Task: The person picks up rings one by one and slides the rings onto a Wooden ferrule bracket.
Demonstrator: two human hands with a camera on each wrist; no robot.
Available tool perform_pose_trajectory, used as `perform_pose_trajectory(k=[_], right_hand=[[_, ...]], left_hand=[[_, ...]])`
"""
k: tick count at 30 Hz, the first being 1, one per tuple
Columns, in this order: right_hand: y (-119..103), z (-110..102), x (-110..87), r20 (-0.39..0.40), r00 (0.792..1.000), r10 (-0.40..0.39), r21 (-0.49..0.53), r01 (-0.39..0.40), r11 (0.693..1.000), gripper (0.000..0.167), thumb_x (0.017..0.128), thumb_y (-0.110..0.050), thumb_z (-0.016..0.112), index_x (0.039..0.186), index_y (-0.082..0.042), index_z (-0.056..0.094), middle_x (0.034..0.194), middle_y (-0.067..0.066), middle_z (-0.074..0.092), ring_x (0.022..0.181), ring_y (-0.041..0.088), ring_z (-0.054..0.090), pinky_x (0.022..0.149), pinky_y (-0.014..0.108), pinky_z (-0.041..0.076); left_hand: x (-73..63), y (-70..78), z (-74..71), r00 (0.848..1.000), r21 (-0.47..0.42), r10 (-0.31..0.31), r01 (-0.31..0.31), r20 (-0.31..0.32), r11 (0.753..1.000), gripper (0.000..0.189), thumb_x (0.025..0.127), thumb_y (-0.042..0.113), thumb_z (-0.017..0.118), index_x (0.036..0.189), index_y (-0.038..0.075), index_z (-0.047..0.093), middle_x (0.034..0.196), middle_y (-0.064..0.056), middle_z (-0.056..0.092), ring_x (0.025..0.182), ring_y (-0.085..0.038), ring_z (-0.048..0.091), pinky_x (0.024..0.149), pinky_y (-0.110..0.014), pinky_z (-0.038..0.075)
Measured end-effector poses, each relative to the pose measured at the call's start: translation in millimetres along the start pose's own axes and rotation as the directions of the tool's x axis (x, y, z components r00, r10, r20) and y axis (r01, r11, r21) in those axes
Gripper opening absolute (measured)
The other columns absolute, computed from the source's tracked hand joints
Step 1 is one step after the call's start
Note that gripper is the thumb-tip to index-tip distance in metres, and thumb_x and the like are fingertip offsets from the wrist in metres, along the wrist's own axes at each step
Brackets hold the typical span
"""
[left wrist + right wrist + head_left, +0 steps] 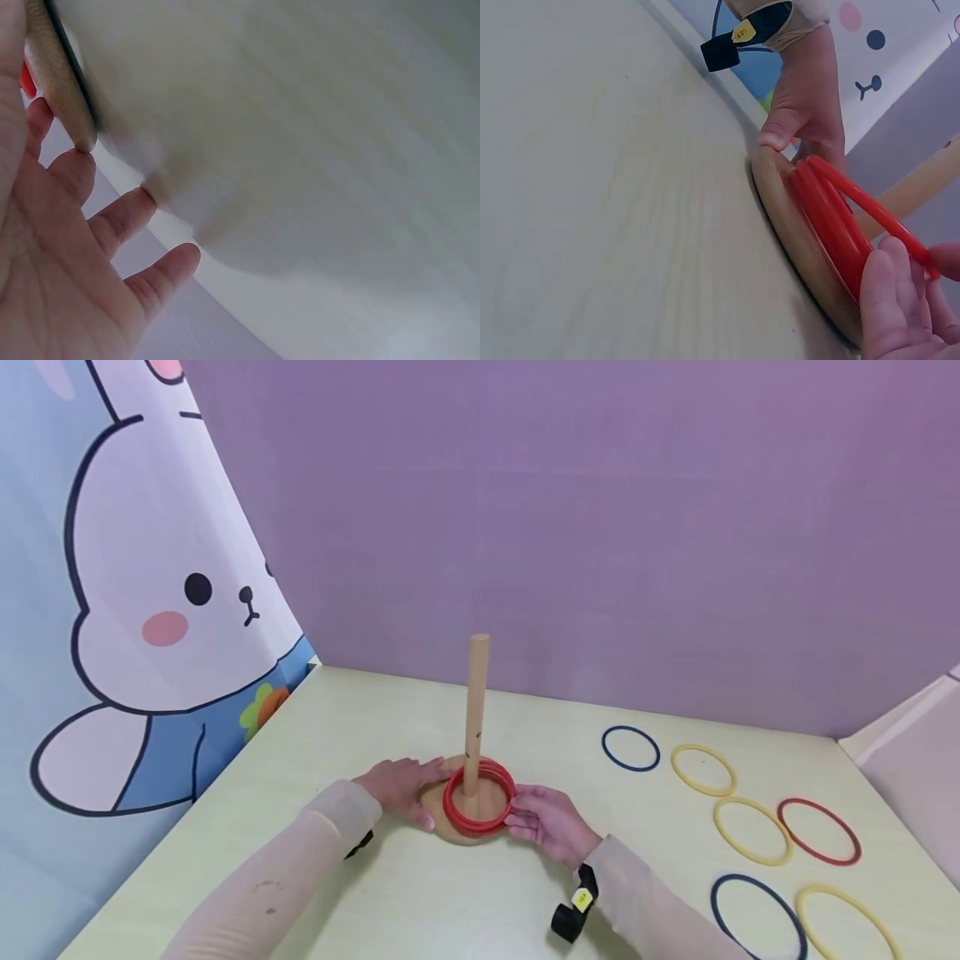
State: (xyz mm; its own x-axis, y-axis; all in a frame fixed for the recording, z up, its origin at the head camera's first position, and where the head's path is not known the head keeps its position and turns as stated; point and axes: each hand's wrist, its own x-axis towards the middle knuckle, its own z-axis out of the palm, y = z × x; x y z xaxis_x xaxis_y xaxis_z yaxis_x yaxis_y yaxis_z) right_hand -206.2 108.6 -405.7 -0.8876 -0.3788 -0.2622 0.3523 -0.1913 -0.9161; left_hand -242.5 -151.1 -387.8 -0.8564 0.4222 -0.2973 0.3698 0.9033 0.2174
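Note:
Several red rings (453,814) lie stacked around an upright wooden peg (477,710) on a round wooden base (459,837). In the right wrist view, the top red ring (877,210) is tilted, its near side lifted off the stack. My right hand (553,824) pinches that raised side between thumb and fingers. At the base's left side, my left hand (399,787) rests its thumb and fingertips against the rim. The left wrist view shows the left hand's fingers (124,217) spread and loosely straight, some touching the base's edge.
On the table's right side lie loose rings: a blue ring (604,748), a yellow ring (675,768), a red ring (855,839), another blue ring (715,902) and further yellow ones. A purple backdrop (600,527) stands behind the table; a rabbit-print cloth (135,568) hangs left.

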Motion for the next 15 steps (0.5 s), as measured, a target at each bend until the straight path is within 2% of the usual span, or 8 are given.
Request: perform_pose_trajectory(k=[10, 12, 15], right_hand=[[-8.1, -5.7, -4.9, -0.065, 0.998, -0.001, -0.076, -0.004, 0.997, 0.045, 0.095, -0.001, 0.051, 0.134, 0.015, 0.034, 0.086, 0.006, 0.064, 0.071, 0.011, 0.066, 0.072, 0.027, 0.056], [-11.2, -10.6, -9.3, -0.078, 0.997, -0.004, -0.113, -0.005, 0.994, 0.046, 0.095, -0.002, 0.052, 0.135, 0.015, 0.034, 0.091, 0.009, 0.064, 0.074, 0.013, 0.065, 0.074, 0.028, 0.056], [-16.1, -21.7, -18.0, -0.091, 0.996, -0.024, -0.223, 0.003, 0.975, 0.046, 0.095, -0.004, 0.054, 0.133, 0.015, 0.038, 0.100, 0.015, 0.063, 0.078, 0.016, 0.065, 0.076, 0.030, 0.056]], left_hand=[[-0.6, -3.3, -1.1, 0.999, -0.027, 0.040, -0.040, 0.004, 0.999, 0.085, 0.075, 0.044, 0.080, 0.148, 0.029, 0.039, 0.154, -0.005, 0.032, 0.133, -0.038, 0.036, 0.100, -0.059, 0.037], [-1.5, -3.4, -1.2, 0.999, -0.024, 0.039, -0.039, 0.002, 0.999, 0.085, 0.075, 0.043, 0.080, 0.148, 0.029, 0.038, 0.154, -0.004, 0.031, 0.134, -0.038, 0.036, 0.100, -0.059, 0.036], [-3.1, -4.1, -1.1, 0.999, -0.026, 0.043, -0.043, 0.000, 0.999, 0.085, 0.075, 0.043, 0.080, 0.148, 0.028, 0.038, 0.154, -0.005, 0.031, 0.134, -0.039, 0.035, 0.100, -0.060, 0.036]])
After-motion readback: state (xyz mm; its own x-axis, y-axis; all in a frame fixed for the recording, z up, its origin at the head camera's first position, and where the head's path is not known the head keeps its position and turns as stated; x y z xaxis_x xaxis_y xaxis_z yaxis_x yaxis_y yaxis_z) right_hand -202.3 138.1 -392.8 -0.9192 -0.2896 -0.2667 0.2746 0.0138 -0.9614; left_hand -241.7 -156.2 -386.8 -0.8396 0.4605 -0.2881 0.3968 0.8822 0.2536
